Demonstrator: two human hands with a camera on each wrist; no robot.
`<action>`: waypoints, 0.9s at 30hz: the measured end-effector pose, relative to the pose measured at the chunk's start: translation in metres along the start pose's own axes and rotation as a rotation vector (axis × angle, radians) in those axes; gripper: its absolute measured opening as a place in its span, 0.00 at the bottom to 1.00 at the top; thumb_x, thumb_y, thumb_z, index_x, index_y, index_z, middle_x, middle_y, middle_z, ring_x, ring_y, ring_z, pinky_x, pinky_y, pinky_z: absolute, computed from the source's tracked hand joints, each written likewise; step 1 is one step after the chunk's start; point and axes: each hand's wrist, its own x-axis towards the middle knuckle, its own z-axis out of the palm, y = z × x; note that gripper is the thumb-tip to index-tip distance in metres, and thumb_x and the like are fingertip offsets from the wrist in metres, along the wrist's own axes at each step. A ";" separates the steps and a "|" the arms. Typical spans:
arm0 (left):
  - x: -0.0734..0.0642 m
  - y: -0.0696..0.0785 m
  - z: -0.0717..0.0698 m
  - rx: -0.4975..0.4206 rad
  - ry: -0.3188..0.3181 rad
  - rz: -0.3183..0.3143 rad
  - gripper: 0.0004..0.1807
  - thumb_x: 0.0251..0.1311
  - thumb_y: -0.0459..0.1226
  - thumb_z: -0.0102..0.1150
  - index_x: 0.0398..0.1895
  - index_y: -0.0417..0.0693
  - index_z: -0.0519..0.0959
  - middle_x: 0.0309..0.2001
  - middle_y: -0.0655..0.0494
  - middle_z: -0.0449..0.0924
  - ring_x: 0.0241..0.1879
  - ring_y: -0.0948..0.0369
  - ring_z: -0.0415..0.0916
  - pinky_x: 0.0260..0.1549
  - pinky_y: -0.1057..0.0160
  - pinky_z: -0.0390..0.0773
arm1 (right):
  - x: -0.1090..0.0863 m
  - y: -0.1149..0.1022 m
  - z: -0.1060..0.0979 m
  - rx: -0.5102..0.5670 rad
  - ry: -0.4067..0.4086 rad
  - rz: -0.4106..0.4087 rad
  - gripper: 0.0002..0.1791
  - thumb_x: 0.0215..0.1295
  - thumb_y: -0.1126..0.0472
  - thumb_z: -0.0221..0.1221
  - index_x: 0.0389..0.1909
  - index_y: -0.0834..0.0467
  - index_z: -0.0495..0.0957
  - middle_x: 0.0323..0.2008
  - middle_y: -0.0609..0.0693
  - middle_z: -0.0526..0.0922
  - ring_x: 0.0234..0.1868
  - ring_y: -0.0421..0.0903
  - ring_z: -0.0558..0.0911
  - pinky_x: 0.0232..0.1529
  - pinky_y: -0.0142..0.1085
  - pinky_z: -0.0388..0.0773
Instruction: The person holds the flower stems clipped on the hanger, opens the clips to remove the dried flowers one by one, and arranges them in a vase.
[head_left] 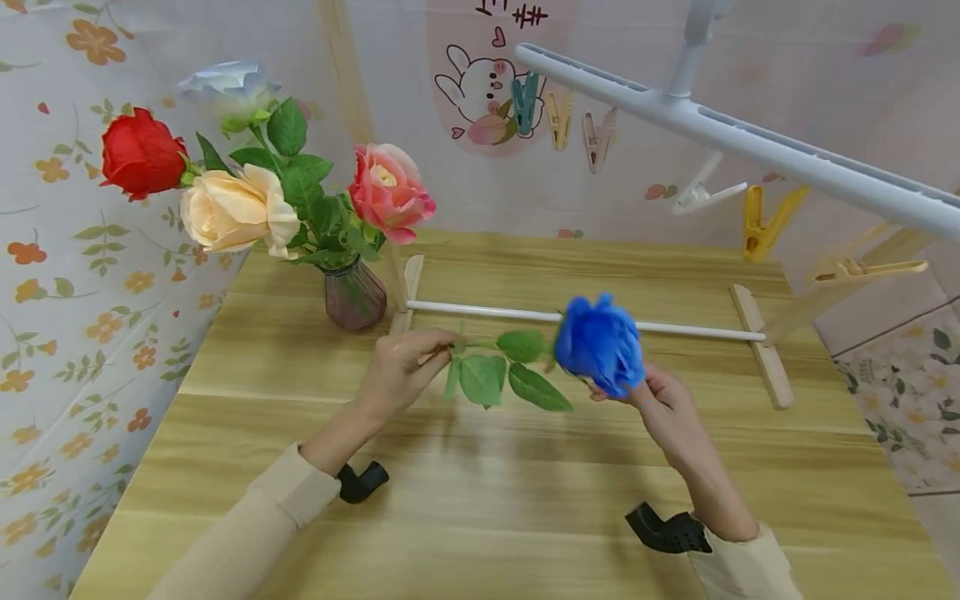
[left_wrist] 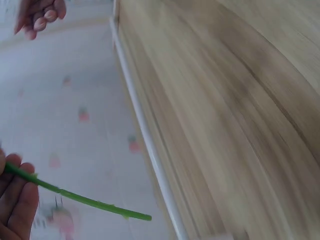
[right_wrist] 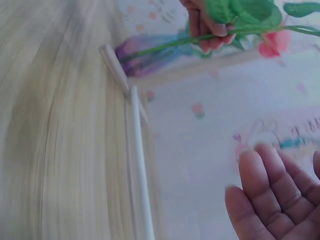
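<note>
A blue rose (head_left: 600, 346) with green leaves (head_left: 483, 377) is held up above the table, its bloom toward the right. My left hand (head_left: 405, 367) pinches its stem; in the left wrist view the bare stem end (left_wrist: 100, 204) sticks out past the fingers. My right hand (head_left: 667, 408) is just behind and below the bloom in the head view. In the right wrist view that hand (right_wrist: 280, 200) has its fingers extended and holds nothing. Whether it touches the petals is hidden.
A purple glass vase (head_left: 356, 298) with red, cream, pink and pale-blue roses stands at the back left. A white rod (head_left: 487, 312) on wooden feet spans the table (head_left: 480, 517). Clothespins (head_left: 527, 104) hang near a white overhead bar (head_left: 750, 137).
</note>
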 end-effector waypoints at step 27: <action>0.061 -0.006 -0.031 -0.238 0.792 -0.186 0.07 0.63 0.25 0.56 0.39 0.23 0.77 0.32 0.53 0.85 0.31 0.66 0.82 0.32 0.70 0.79 | 0.104 -0.019 0.120 -0.019 -0.125 -0.074 0.23 0.70 0.70 0.53 0.63 0.72 0.67 0.59 0.69 0.76 0.62 0.61 0.77 0.61 0.47 0.76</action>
